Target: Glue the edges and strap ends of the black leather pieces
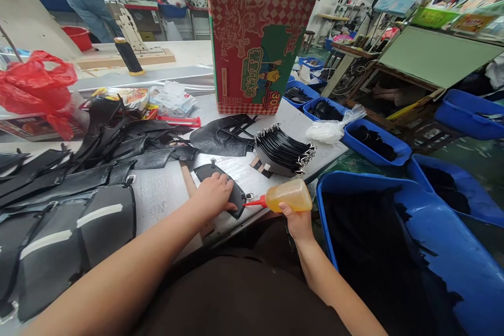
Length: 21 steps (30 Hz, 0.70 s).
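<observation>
A flat, curved black leather piece (237,195) lies on the pale work surface, with a small metal buckle at its right end and a strap tab at its top. My left hand (214,193) rests on it, fingers apart and pressing it down. My right hand (299,223) is wrapped around a squeeze bottle (289,196) of yellowish liquid, tipped on its side. The bottle's red nozzle (255,202) points left, its tip at the piece's right edge by the buckle. Just beyond is a stack of black straps with metal buckles (284,149).
Black leather parts (106,215) cover the table's left side. A tall red and green carton (260,47) stands at the back, near a red plastic bag (39,84) and a thread cone (129,56). Blue tubs (441,244) of black material line the right. A person stands far left.
</observation>
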Available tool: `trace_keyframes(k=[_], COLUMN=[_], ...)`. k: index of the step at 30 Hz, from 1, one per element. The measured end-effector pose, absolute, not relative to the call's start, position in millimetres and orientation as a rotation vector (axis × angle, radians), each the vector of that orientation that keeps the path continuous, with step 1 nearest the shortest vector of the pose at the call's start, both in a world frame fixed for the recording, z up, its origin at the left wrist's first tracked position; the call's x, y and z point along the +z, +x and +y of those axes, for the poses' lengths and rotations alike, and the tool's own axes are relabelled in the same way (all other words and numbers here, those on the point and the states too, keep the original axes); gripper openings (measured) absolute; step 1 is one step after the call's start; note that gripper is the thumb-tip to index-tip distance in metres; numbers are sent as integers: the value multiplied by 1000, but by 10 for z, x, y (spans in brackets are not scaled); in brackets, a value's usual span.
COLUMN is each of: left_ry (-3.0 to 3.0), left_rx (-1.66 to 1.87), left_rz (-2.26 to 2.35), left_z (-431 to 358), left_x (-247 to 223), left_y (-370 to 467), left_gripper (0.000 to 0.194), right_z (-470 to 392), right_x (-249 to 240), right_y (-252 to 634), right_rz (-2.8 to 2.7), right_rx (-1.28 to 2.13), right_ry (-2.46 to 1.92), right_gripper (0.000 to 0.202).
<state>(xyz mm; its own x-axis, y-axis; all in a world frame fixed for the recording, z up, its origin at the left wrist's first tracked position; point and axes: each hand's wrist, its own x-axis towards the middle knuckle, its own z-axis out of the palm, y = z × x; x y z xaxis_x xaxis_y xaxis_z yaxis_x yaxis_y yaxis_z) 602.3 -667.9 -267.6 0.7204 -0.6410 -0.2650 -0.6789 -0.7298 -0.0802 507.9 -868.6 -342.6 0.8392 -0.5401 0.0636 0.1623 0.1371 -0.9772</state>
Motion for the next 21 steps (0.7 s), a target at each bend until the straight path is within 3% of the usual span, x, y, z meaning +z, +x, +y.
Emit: trace_keyframes(k=[12, 21], left_ry=[-2753, -2762], left_rx=[314, 343], left_rz=[1084, 1003], left_z=[-6672, -6678], left_x=[-2699, -2638], left_y=[6022, 6005], left_gripper=[55, 58], right_z=[-8591, -8648], right_x=[-3572, -3517], right_y=[4895, 5033], right_rz=[276, 187], right_rx=[-453, -640], right_ry=[-1368, -1524], right_gripper=[33, 36])
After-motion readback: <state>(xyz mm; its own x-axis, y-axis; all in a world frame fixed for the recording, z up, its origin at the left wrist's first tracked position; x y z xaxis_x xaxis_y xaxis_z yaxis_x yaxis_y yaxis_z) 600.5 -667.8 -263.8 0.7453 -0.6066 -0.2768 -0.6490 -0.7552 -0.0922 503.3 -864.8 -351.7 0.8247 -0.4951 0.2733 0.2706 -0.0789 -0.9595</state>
